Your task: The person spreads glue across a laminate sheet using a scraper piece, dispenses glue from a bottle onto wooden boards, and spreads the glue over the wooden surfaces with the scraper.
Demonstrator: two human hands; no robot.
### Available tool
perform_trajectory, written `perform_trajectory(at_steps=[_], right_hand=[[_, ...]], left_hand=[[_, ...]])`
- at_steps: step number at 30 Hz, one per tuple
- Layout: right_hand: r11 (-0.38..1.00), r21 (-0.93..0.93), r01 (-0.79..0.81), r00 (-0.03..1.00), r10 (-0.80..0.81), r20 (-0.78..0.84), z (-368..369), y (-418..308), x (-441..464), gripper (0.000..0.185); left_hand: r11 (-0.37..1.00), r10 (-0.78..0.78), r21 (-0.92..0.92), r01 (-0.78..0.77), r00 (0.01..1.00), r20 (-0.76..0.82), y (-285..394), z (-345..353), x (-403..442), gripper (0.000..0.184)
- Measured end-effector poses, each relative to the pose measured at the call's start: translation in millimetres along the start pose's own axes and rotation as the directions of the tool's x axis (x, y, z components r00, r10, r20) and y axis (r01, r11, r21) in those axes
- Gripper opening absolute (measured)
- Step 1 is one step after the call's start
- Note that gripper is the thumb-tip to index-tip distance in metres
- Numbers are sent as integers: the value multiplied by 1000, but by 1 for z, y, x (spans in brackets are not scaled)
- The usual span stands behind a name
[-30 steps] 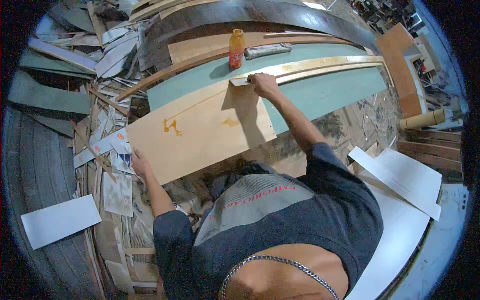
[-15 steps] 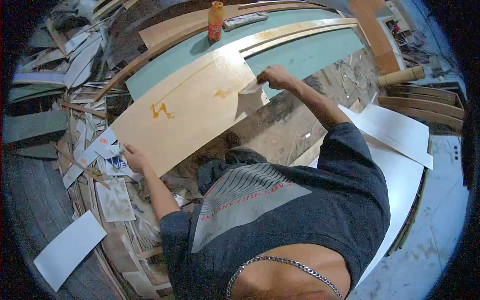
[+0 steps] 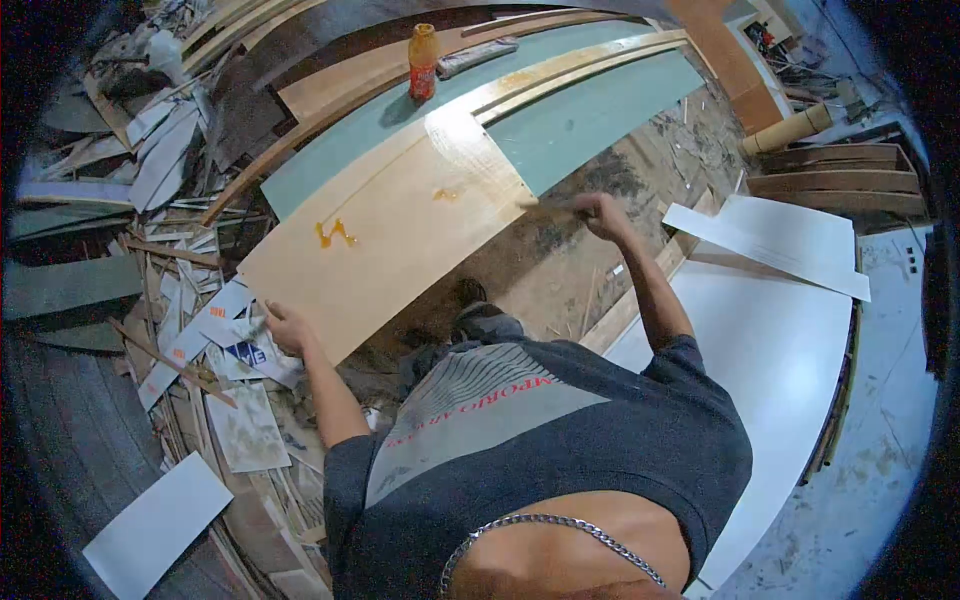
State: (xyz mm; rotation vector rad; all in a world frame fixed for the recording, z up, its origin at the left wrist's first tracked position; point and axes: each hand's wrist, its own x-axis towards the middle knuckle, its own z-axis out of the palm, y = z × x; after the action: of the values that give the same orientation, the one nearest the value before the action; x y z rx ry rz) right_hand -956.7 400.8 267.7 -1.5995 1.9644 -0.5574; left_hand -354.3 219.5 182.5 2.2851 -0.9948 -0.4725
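A pale wooden panel point(image 3: 390, 250) lies at a slant over a green board point(image 3: 590, 115). Orange-yellow glue point(image 3: 335, 235) forms a zigzag on its left half, with a smaller patch further right and a shiny wet film near the upper right corner. My left hand point(image 3: 287, 328) grips the panel's near left edge. Just beyond the panel's right corner, my right hand point(image 3: 603, 215) is closed on a thin flat spreader point(image 3: 552, 208), blurred and seen nearly edge-on. Behind the panel stands an open bottle point(image 3: 423, 62) with a red label, beside a rolled wrapped bundle point(image 3: 478, 57).
Wood scraps and offcuts point(image 3: 175, 250) are piled at the left. A white board point(image 3: 160, 525) lies at the lower left. Large white sheets point(image 3: 770, 320) rest at the right, near a cardboard tube point(image 3: 787, 130) and stacked curved brown pieces point(image 3: 835, 182).
My right hand has swept the spreader from the panel's far edge toward me, past its right corner. The spreader has turned edge-on. My left hand stays at the panel's left edge. The view has shifted.
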Motion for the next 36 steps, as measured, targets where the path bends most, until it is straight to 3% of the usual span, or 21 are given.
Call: perform_trajectory(at_steps=[1,2,4,5,7,11,17,18,19,20,22,24,28,31,32,34,36], right_hand=[[979,102,174,983,-166,-82,1,-8,14,45],[979,107,174,982,-165,-88,1,-16,20,45],[989,-118,-87,990,73,-121,-12,-83,37,46],[990,-114,-80,990,66,-124,-3,-79,52,46],[953,-275,128,931,-212,-298,13,-65,90,41],[847,-438,303,856,-444,-266,26,-53,150,27],[750,-544,376,840,-524,-142,43,-22,179,38],[748,-544,381,839,-527,-137,40,-20,175,38],[719,-592,365,846,-522,-111,40,-18,163,37],[689,-635,349,855,-512,-85,43,-16,147,37],[682,-658,318,878,-473,-66,49,-22,114,38],[752,-547,367,922,-371,110,53,-27,93,41],[826,-430,365,930,-343,130,27,-75,87,46],[956,-274,104,991,-122,-51,22,-89,113,45],[956,-272,106,991,-125,-51,19,-98,119,45],[967,-243,-72,997,74,-4,13,-112,129,35],[967,-233,-100,995,93,-38,19,-109,138,34]], left_hand=[[993,-72,91,71,997,3,2,0,1,58],[994,-65,92,65,998,0,2,2,1,58],[990,127,-42,-131,988,-87,-5,5,0,60],[990,130,-44,-135,987,-95,-2,3,-2,60],[991,128,-32,-131,988,-86,0,2,-4,60],[991,7,137,2,998,-67,-18,19,12,63],[978,197,90,-187,973,-120,-30,26,14,63],[951,308,65,-301,935,-175,-49,40,33,63],[909,412,46,-413,881,-233,-48,45,37,62],[911,410,51,-410,882,-233,-51,46,37,62],[953,281,155,-261,952,-124,-28,30,18,61],[970,220,137,-203,967,-129,-11,23,3,60],[977,127,185,-108,987,-94,-18,27,13,56],[972,112,217,-86,987,-113,-26,31,19,54],[972,112,218,-85,987,-116,-30,32,23,54],[970,214,149,-193,966,-145,-37,37,27,53],[965,243,141,-221,957,-158,-39,37,24,53]])
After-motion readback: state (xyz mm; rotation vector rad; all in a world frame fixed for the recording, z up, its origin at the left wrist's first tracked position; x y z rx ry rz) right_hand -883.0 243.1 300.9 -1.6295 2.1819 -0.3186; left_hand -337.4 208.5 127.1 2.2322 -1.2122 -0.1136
